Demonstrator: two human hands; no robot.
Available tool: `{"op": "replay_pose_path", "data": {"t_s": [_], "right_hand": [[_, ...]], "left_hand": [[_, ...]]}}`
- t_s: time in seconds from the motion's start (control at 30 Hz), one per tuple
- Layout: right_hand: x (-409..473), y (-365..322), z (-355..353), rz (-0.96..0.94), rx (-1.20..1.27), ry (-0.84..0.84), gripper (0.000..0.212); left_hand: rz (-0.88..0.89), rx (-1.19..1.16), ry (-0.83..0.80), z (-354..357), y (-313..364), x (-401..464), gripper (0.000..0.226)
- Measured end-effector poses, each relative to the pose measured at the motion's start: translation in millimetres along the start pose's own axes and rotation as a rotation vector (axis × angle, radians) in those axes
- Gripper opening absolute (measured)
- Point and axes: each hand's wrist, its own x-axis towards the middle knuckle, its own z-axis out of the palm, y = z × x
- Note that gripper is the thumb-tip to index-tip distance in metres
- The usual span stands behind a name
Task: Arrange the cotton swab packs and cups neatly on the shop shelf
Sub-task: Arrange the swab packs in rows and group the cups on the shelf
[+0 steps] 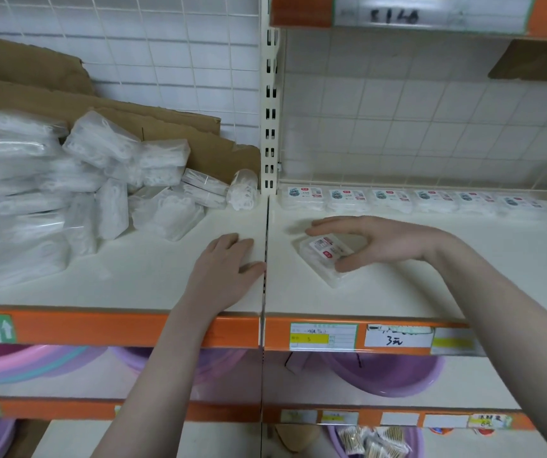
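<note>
White tiled wall (430, 110) – wire grid (166, 44), perhaps cardboard (153, 127) leaning.

Bare forearms, no sleeves; left hand (222, 269), right hand (381, 241) ungloved.

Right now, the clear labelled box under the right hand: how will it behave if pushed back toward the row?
The clear box looks like rigid plastic, so it should slide whole without flexing. It lies flat and low on the smooth shelf, so tipping seems unlikely, though it may spin. Probably light: the right hand spans it with fingertips alone.
</note>
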Motion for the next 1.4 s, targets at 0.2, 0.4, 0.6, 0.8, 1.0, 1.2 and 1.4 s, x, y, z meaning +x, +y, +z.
{"op": "replay_pose_path", "data": {"t_s": [0.2, 0.4, 0.6, 0.8, 1.0, 1.2, 1.4], "right_hand": [[10, 1, -8, 0.026, -0.191, -0.07, 0.063], [2, -2, 19, 0.175, -0.533, 0.235, 0.055], [-6, -7, 48, 0.336, -0.757, 0.464, 0.063], [-19, 7, 17, 0.093, -0.407, 0.265, 0.048], [-12, 20, 19, 0.0, -0.298, 0.343, 0.042], [13, 17, 31, -0.005, -0.397, 0.494, 0.039], [44, 15, 36, 0.054, -0.391, 0.575, 0.038]], "left_hand": [[-0.004, -0.005, -0.002, 0, 0, -1, 0.054], [-0.003, 0.009, -0.006, 0, 1, -1, 0.053], [0.013, 0.047, 0.005, 1, 3, -2, 0.05], [0.016, 0.053, -0.003, -1, 4, -2, 0.05], [-0.002, 0.029, -0.011, -1, 5, -3, 0.049], [-0.012, 0.022, -0.015, 0, 4, -1, 0.049], [-0.013, 0.026, -0.011, 0, 3, -1, 0.05]]}}
